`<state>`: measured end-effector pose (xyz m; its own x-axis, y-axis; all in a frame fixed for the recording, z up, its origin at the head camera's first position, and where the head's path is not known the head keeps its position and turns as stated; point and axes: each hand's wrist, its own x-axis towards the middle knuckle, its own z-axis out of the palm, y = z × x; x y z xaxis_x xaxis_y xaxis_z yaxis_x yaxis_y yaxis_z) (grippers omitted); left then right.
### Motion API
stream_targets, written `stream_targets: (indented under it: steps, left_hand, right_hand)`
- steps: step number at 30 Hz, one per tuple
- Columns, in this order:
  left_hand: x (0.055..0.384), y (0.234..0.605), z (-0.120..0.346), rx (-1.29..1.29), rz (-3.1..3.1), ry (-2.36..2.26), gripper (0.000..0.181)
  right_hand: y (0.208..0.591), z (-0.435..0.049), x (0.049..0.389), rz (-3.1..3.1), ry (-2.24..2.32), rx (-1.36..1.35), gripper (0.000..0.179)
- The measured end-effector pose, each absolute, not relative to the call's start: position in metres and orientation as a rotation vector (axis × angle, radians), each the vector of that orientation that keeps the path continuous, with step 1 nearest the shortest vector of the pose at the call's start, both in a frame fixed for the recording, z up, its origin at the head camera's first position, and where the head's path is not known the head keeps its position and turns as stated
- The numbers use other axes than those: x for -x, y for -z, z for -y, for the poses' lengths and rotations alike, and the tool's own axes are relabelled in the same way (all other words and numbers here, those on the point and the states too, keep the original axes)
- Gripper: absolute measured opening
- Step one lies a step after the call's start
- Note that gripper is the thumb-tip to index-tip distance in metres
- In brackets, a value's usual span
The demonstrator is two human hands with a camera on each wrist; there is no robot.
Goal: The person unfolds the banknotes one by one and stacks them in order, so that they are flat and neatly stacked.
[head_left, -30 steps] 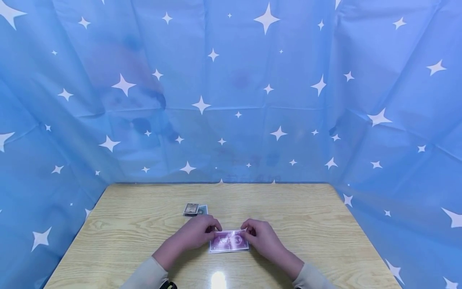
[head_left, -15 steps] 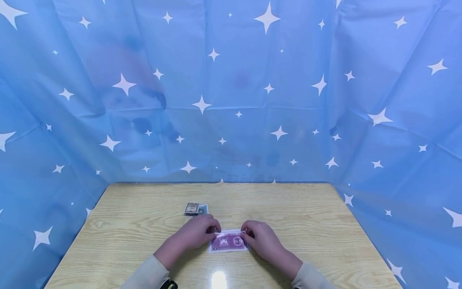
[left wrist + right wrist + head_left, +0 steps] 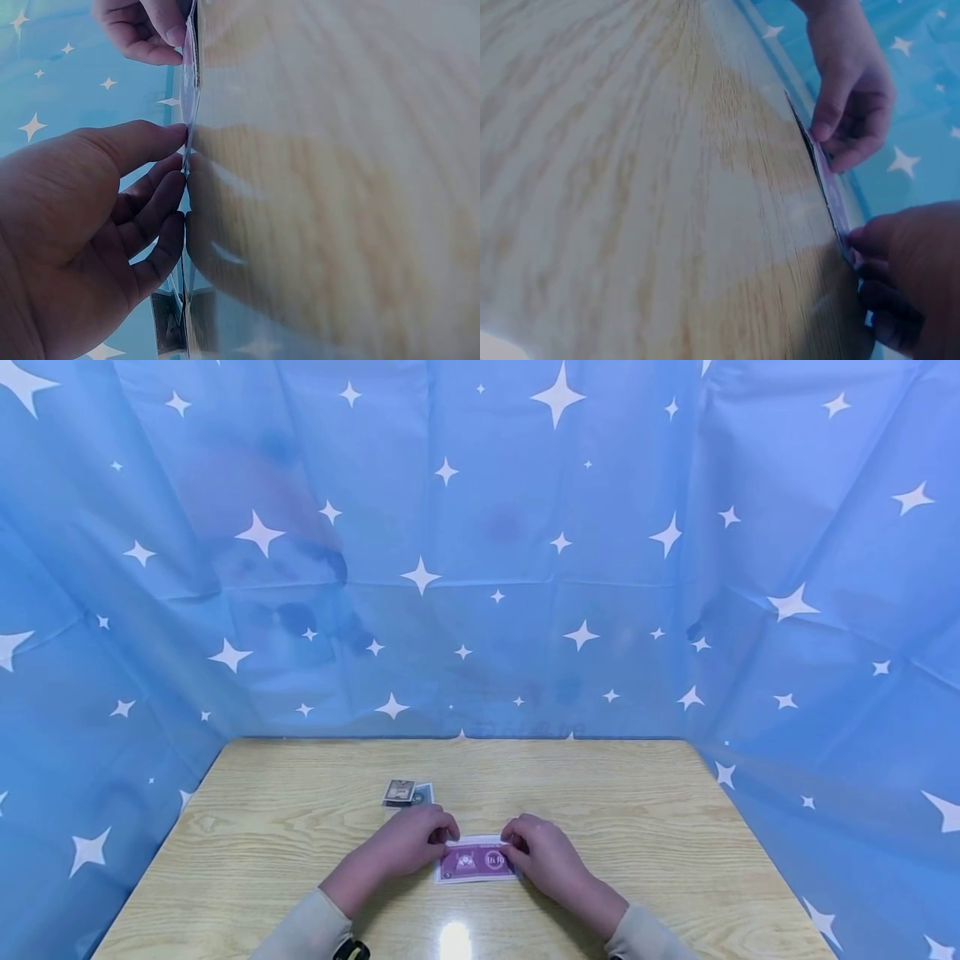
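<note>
A purple play banknote [image 3: 477,865] with a white border lies near the front middle of the table in the head view. My left hand [image 3: 417,840] pinches its upper left corner between thumb and fingers. At the upper right corner, my right hand [image 3: 546,853] has the same kind of pinch. From the left wrist, the left thumb [image 3: 161,142] shows at the note's edge, with the other fingertips down at the tabletop. The right wrist view shows the note [image 3: 831,184] edge-on as a thin stack, low over the table, between both hands.
Just beyond my left hand, a small dark brown card or note [image 3: 400,791] overlaps a teal note [image 3: 423,794]. The wood-grain table [image 3: 600,785] carries a bright light reflection at its front. A blue star-patterned curtain [image 3: 487,635] closes off the back and sides.
The purple note's face had a glare and a line down its middle a second ago; now its print shows evenly. Both hands stay almost in place at its corners.
</note>
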<state>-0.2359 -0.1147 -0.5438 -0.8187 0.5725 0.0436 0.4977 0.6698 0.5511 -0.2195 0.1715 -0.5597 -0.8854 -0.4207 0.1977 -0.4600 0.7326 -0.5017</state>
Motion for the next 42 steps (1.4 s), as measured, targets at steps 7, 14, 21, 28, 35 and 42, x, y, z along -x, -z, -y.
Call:
stream_targets:
  steps: [7, 14, 21, 28, 35, 42]
  left_hand:
    - [0.238, 0.544, 0.115, -0.912, -2.752, -0.846, 0.020]
    - [0.237, 0.543, 0.116, -0.864, -2.730, -0.890, 0.019]
    - [0.238, 0.542, 0.123, -0.872, -2.722, -1.007, 0.020]
    - [0.242, 0.538, 0.132, -0.831, -2.744, -1.089, 0.019]
    - [0.247, 0.526, 0.144, -0.788, -2.858, -1.110, 0.016]
    - [0.259, 0.527, 0.156, -0.761, -2.946, -1.064, 0.029]
  right_hand:
    - [0.558, -0.172, 0.219, 2.850, -0.888, -0.717, 0.012]
    - [0.557, -0.174, 0.220, 2.829, -1.019, -0.698, 0.011]
    - [0.552, -0.175, 0.222, 2.808, -1.105, -0.673, 0.011]
    - [0.546, -0.170, 0.225, 2.805, -1.133, -0.689, 0.011]
    - [0.540, -0.157, 0.234, 2.788, -1.164, -0.713, 0.007]
    - [0.533, -0.138, 0.248, 2.839, -1.185, -0.664, 0.009]
